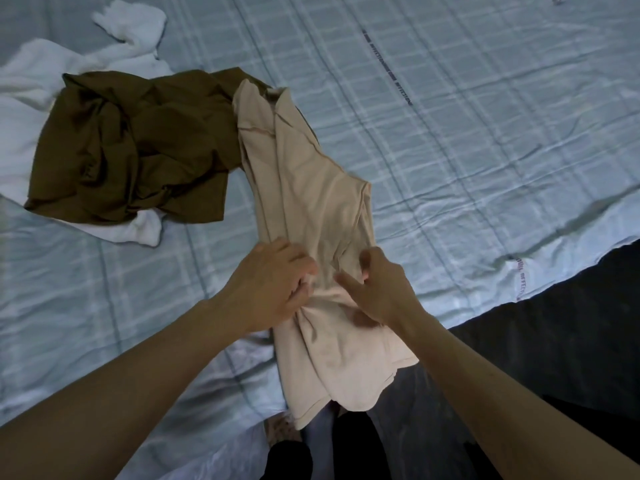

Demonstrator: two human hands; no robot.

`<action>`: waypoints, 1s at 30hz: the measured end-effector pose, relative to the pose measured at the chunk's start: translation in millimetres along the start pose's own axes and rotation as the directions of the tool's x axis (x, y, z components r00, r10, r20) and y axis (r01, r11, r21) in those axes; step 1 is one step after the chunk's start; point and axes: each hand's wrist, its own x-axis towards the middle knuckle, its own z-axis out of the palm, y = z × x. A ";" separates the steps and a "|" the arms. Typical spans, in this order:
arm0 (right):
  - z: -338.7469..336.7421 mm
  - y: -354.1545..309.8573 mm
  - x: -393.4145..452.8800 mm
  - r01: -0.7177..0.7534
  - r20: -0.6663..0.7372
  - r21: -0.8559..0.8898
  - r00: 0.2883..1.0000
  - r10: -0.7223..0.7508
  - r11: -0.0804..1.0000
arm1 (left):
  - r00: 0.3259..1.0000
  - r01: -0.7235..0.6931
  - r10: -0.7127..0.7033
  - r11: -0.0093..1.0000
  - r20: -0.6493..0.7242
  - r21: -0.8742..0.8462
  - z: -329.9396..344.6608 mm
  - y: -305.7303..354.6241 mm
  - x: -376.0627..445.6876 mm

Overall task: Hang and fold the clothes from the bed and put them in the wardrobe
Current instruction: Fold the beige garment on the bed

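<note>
Head view, looking down: the beige garment [311, 202] lies in a long rumpled strip across the corner of the bed [485, 133], its far end touching the brown one and its near end hanging over the mattress edge toward my legs. Both my hands are on its middle. My left hand [266, 285] has its fingers curled down into the cloth, gathering a bunch of it; my right hand [377, 289] pinches a fold between thumb and the bent fingers, with the forefinger stretched out loose toward the left hand. So both are closed on this same piece, close together, almost touching.

I judge I am only starting on it: the fabric is twisted and creased, not laid flat, and no clean fold shows yet. It will need spreading out or lifting by the shoulders before I can fold or hang it.

Just beyond lies the brown garment [135, 150], crumpled in a heap, partly on top of the white clothes [31, 98] that spread to the left, with another white piece [131, 19] farther up the bed. All of these look untouched. No hanger and no wardrobe are in view, so most of the job seems left.
</note>
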 end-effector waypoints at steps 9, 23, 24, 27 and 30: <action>25.2 -20.2 33.3 0.047 -0.215 0.082 0.976 -0.029 0.995 | 0.983 0.180 -0.183 0.971 0.003 0.157 17.6 3.6 12.2; 20.8 -18.1 38.0 -0.065 -0.157 0.072 0.985 0.076 0.995 | 0.980 0.195 -0.197 0.959 -0.010 0.206 18.2 6.6 13.5; 21.4 -17.5 38.2 -0.065 -0.151 0.038 0.986 0.070 0.997 | 0.980 0.198 -0.201 0.958 -0.006 0.209 18.3 6.7 13.6; 22.7 -14.3 38.0 -0.021 -0.146 0.015 0.989 0.023 1.000 | 0.979 0.201 -0.206 0.956 0.001 0.213 18.4 8.2 13.9; 19.1 -9.2 34.2 0.035 -0.201 0.098 0.980 -0.014 0.995 | 0.979 0.203 -0.204 0.955 -0.017 0.214 19.4 8.2 13.6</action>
